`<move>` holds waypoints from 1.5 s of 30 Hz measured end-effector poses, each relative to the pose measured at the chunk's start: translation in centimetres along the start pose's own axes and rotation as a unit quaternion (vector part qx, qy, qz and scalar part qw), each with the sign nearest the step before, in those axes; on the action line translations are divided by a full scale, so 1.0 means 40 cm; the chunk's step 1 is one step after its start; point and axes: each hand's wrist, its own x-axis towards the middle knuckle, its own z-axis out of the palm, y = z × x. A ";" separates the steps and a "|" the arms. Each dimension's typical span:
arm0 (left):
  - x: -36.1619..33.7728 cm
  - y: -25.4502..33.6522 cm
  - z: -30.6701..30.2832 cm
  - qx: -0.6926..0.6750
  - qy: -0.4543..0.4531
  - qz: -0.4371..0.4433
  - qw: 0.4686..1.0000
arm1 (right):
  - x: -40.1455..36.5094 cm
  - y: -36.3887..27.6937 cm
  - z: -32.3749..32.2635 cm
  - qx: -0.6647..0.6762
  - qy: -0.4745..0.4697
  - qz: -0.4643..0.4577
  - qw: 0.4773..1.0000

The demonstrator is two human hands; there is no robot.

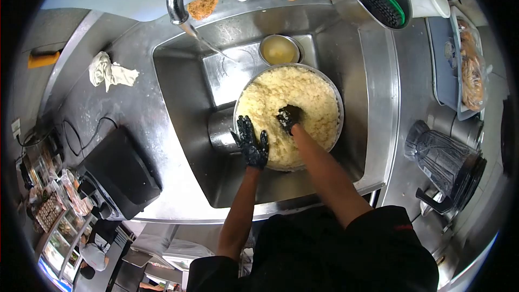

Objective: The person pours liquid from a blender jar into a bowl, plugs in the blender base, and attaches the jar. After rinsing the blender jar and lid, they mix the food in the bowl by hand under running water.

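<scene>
A wide round metal bowl (pixel 340 109) filled with pale yellow, crumbly food (pixel 303 84) sits in the steel sink. My left hand (pixel 252 143), in a black glove smeared with wet bits, lies with fingers spread over the bowl's left rim and the edge of the food. Near the middle of the food, my right hand (pixel 289 118), also black-gloved, is curled and pressed down into it, with crumbs on the glove. Part of its fingers is hidden in the food. Behind the bowl stands a small metal bowl (pixel 279 50) of cloudy yellowish liquid.
A thin stream runs from the faucet (pixel 181 0) into the sink (pixel 181 130). Left of the bowl is a metal cylinder (pixel 223 132). A cloth (pixel 112 71) and a black appliance (pixel 121 170) lie left; a blender jug (pixel 443 157) and bagged food (pixel 470 70) are right. A pot (pixel 346 0) holds a brush.
</scene>
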 end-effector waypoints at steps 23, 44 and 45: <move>0.047 -0.010 -0.046 -0.105 0.021 0.054 0.993 | 0.019 -0.003 0.086 0.136 0.070 -0.005 0.988; 0.030 -0.074 0.037 -0.272 0.156 -0.118 0.942 | -0.073 0.090 0.047 -0.025 -0.041 -0.198 0.979; 0.030 -0.076 0.041 -0.270 0.162 -0.122 0.941 | -0.035 0.098 0.040 -0.020 -0.049 -0.187 0.981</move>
